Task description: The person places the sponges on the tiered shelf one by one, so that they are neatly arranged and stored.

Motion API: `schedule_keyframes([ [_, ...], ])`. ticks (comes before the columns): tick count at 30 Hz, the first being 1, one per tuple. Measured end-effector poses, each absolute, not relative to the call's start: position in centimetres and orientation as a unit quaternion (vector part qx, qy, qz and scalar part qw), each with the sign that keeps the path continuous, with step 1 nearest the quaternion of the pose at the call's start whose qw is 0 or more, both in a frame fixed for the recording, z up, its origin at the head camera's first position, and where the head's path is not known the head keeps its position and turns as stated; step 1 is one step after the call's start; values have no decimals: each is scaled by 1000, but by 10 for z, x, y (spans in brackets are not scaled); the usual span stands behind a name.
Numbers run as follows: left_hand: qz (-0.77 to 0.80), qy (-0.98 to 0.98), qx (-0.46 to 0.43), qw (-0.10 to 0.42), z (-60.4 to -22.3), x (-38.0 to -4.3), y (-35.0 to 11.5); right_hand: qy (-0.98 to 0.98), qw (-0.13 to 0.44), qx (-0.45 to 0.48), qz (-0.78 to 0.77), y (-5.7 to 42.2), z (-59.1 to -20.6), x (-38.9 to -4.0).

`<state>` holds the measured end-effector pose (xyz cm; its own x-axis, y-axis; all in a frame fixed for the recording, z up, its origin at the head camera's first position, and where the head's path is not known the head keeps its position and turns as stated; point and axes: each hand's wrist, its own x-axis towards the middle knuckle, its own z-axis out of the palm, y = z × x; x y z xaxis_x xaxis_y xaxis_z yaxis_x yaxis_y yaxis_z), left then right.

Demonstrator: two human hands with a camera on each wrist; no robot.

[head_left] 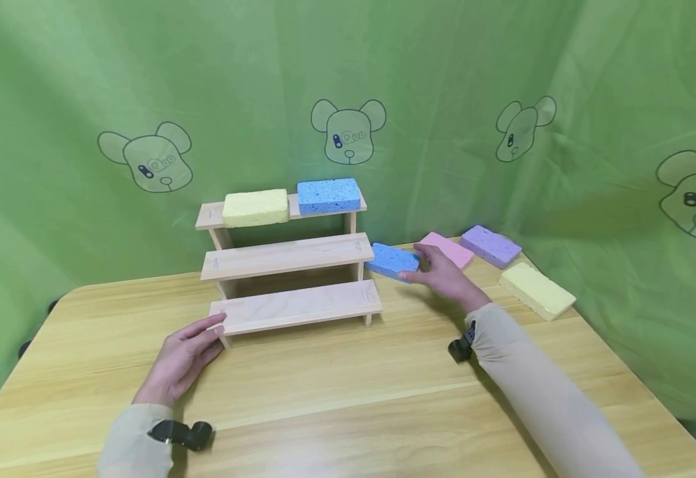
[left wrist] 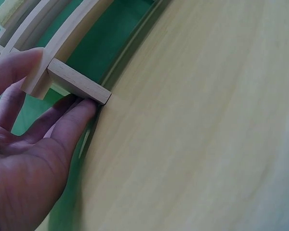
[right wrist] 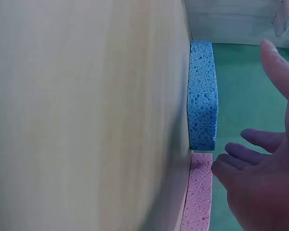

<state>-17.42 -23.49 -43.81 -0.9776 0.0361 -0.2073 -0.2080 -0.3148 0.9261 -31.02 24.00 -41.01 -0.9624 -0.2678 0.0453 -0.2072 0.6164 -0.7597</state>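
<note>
- Right hand (head_left: 446, 272): fingers and thumb spread at a blue rectangular sponge (head_left: 392, 261); contact is hard to tell.
- Left hand (head_left: 183, 358): pinches the lowest step's left end on a three-step pale wooden stand (head_left: 288, 256).
- That sponge lies near the tabletop's (head_left: 348, 411) back edge, beside the stand.
- A pink rectangular sponge (head_left: 451, 251) lies rightward.

Signage, head view | green curtain (head_left: 252, 79): repeated animal-head outlines (head_left: 349, 119), the clearer ones each bearing a dark pill-shaped mark (head_left: 337, 141) and small pale lettering (head_left: 348, 137), too faint to read | wooden shelf (head_left: 288, 255): faint marks near board ends, illegible | legible text: none
</note>
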Motion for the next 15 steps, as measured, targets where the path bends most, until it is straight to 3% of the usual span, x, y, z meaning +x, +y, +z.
schedule_keyframes([
  [15, 809, 578, -76, 74, -436, -174, -234, 926, 39, -149, -344, 236, -412, -331],
])
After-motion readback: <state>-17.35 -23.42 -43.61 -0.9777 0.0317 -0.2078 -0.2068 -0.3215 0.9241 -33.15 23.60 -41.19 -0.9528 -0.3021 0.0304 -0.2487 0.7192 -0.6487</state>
